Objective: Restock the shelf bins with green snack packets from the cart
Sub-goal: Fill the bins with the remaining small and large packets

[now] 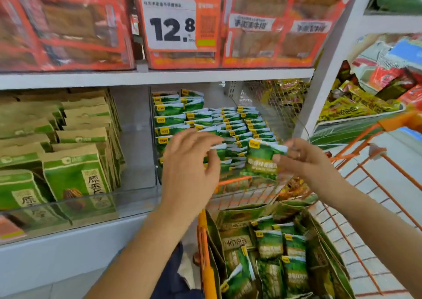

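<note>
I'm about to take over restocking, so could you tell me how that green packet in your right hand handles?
The green packet probably feels light: the right hand pinches it by one edge. Its glossy film may be slippery and floppy.

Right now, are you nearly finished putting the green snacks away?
Partly. Rows of small green snack packets already fill the clear shelf bin. The right hand pinches one green packet over it while the left hand rests open on the rows. Many more green packets wait in the orange wire cart.
</note>
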The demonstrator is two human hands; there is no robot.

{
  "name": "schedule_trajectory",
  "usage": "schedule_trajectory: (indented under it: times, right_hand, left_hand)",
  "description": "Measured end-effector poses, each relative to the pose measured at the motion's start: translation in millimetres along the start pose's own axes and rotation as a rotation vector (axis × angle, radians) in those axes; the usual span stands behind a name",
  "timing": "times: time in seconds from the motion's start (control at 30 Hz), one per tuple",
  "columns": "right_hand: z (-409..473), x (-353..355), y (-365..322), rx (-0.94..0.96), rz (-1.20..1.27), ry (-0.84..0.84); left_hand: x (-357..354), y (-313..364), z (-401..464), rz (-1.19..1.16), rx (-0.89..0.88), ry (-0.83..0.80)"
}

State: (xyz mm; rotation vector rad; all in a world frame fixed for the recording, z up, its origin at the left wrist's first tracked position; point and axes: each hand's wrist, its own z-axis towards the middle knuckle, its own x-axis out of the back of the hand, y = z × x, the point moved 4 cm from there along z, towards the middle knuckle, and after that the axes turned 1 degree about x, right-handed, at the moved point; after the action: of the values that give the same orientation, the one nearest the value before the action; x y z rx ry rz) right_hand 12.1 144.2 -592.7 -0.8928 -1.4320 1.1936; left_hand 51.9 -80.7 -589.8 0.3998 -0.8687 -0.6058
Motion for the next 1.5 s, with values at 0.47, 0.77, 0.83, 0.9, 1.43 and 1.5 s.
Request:
schedule_trajectory:
  times: [0.47, 0.77, 0.83, 0.9, 1.43, 1.5]
  right_hand:
    - [213.5, -82.4, 19.5, -0.178, -0.279, 0.141]
    - [234.6, -49.8, 27.1, -0.154, 0.089, 0.378]
    - [243.1, -58.3, 26.5, -0.135, 0.164, 0.348]
    - [249.1, -69.3, 29.0, -0.143, 0.219, 0.328]
    - [118.5, -35.4, -12.5, 0.144, -0.095, 0.370]
    - [62.7, -27.7, -11.7, 0.164, -0.140, 0.269]
  left_hand:
    - [-2.8, -68.6, 40.5, 0.290, 0.235, -0.229]
    - [-3.2, -67.3, 38.0, 0.287, 0.214, -0.194]
    - [-3.5, -67.7, 38.5, 0.285, 0.209, -0.193]
    - [-3.6, -68.0, 38.9, 0.282, 0.210, -0.186]
    - [1.1, -20.4, 37.1, 0.298, 0.009, -0.020]
    - [-10.3, 9.1, 26.8, 0.142, -0.127, -0.072]
